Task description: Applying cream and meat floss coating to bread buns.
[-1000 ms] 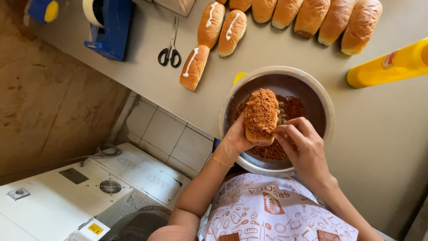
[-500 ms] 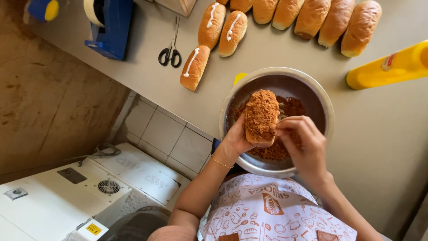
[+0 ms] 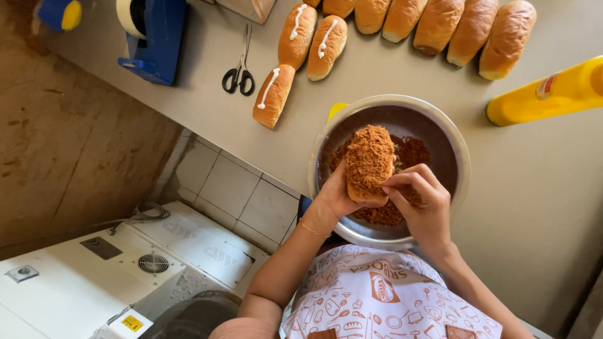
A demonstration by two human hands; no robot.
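My left hand point(image 3: 335, 193) holds a bread roll point(image 3: 369, 160) coated on top with brown shredded floss, above a round metal bowl point(image 3: 453, 144) that contains more of the floss. My right hand point(image 3: 423, 204) has its fingertips pinched against the roll's right side, pressing the coating. Both hands are over the near half of the bowl. The roll's underside is hidden by my left palm.
Three rolls with a white cream line point(image 3: 297, 34) lie on the grey counter point(image 3: 540, 188), beside a row of plain rolls point(image 3: 465, 28). Black-handled scissors point(image 3: 239, 75), a blue tape dispenser point(image 3: 154, 37) and a yellow squeeze bottle point(image 3: 553, 94) sit around. A white appliance point(image 3: 94, 276) stands below left.
My right hand's fingers have shifted slightly along the roll's side. The roll stays over the bowl in my left hand.
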